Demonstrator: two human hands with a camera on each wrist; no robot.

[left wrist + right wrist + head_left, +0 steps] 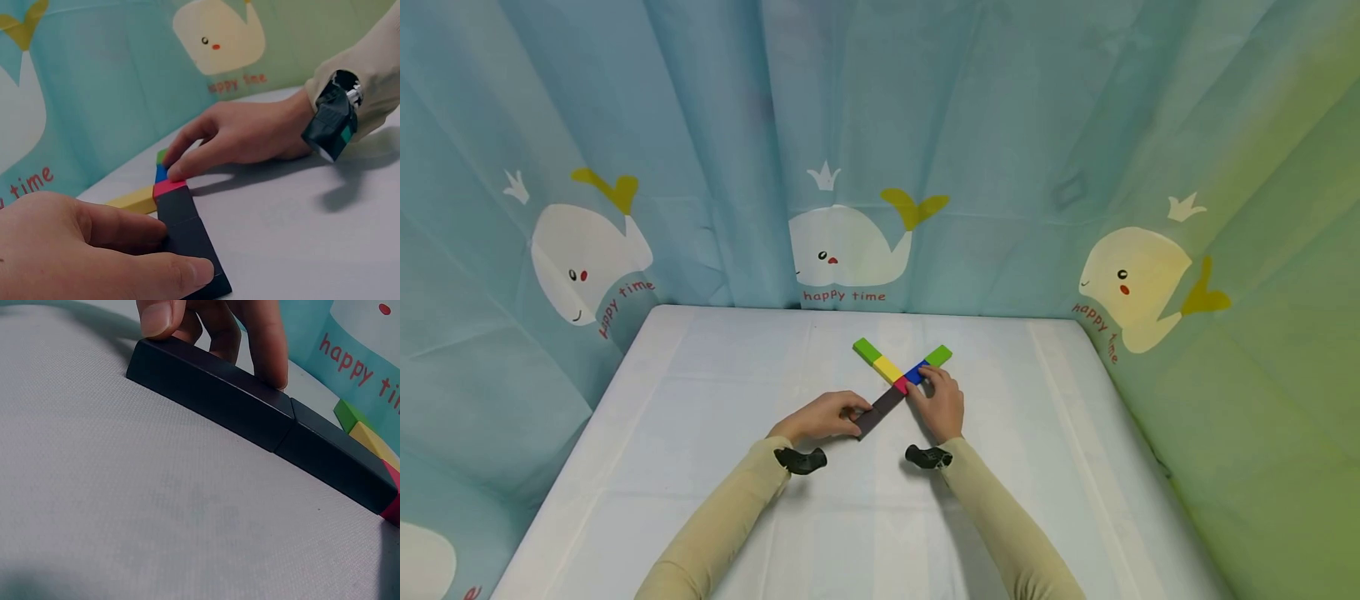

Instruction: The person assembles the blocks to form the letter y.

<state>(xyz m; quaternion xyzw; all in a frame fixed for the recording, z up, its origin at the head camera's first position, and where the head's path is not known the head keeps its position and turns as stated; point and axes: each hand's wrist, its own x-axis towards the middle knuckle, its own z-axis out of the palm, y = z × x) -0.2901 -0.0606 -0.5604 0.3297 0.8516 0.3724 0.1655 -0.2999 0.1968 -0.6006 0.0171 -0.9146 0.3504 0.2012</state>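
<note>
Two black blocks (pixel 891 399) lie end to end on the white table, running away to the right up to a red block (pixel 900 385). From there, a yellow block (pixel 888 369) and a green block (pixel 866 350) branch to the far left. A blue block (pixel 913 374) and another green block (pixel 939 356) branch to the far right. My left hand (pixel 823 415) holds the nearer black block (pixel 209 394) with thumb and index fingertip at its edges. Thumb and bent fingers of my right hand (pixel 942 407) grip the blue block, partly covering it.
The white tabletop (pixel 700 358) reaches back to a blue-green curtain (pixel 850 100) printed with whales. Curtain also hangs along the left and right sides. A dark wrist device (pixel 801 460) is strapped on the left cuff, another wrist device (pixel 928 456) on the right.
</note>
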